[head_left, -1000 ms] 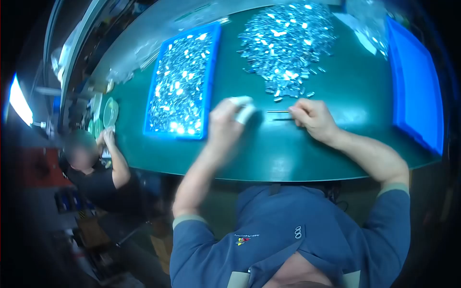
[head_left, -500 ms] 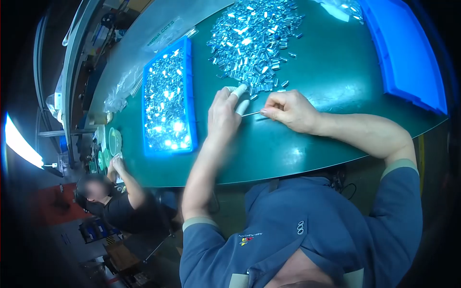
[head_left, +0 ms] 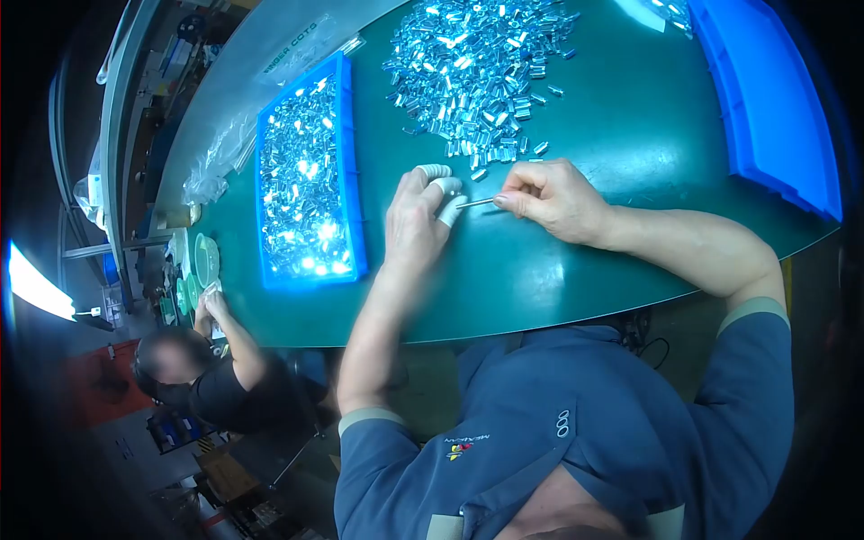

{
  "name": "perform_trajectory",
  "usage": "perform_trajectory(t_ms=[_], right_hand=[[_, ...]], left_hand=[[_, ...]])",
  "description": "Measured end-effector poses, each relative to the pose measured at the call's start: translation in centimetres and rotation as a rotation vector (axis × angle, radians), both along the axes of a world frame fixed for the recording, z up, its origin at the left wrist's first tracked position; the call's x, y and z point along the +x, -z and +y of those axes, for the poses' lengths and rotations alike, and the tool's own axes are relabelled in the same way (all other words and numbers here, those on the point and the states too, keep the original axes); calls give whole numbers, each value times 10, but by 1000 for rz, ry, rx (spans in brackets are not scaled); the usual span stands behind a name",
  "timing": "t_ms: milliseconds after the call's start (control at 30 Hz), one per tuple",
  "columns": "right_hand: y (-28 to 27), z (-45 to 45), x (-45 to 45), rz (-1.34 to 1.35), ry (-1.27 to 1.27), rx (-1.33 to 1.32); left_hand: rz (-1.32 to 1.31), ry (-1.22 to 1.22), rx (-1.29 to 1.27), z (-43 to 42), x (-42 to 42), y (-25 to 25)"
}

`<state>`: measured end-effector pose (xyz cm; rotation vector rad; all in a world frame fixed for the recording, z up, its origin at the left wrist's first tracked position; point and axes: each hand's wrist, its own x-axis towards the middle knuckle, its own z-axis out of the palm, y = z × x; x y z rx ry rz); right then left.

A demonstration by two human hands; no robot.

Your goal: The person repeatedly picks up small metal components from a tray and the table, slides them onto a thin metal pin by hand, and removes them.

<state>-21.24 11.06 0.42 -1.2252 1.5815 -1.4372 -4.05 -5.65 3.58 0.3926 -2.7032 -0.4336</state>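
My left hand (head_left: 418,216) wears pale finger cots on its thumb and neighbouring fingers. Those fingers are curled together, and whatever sits between them is too small or hidden to make out. In my right hand (head_left: 558,205), thumb and forefinger pinch a thin metal rod (head_left: 477,202). The rod's far tip reaches the cot-covered fingertips of my left hand. Just beyond both hands, a large heap of small shiny metal pieces (head_left: 477,81) spreads over the green table (head_left: 621,135), with a few loose pieces at its near edge.
Left of my hands stands a blue tray (head_left: 353,180) filled with similar metal pieces. Another blue tray (head_left: 774,108) is at the right. Clear plastic bags (head_left: 220,162) lie at the left. Beyond them, a co-worker (head_left: 225,387) works beside green bowls (head_left: 207,261).
My left fingers have curled in from a more outstretched pose, drawing back from the pieces' near edge. The rod still bridges both hands. The view has shifted slightly.
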Motion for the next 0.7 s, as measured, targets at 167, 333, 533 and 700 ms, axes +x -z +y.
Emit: perform_trajectory(t_ms=[167,333,533,700], right_hand=[[-2,0,0,-9,-6,9],[-2,0,0,59,-19,-19],[-4,1,-1,2,20,15],[-8,0,-1,-106,110,-5]], left_hand=[[65,-254,652,1,16,1],[237,-190,1126,10,11,7],[297,-223,1347,22,7,15],[321,-192,1331,23,10,18]])
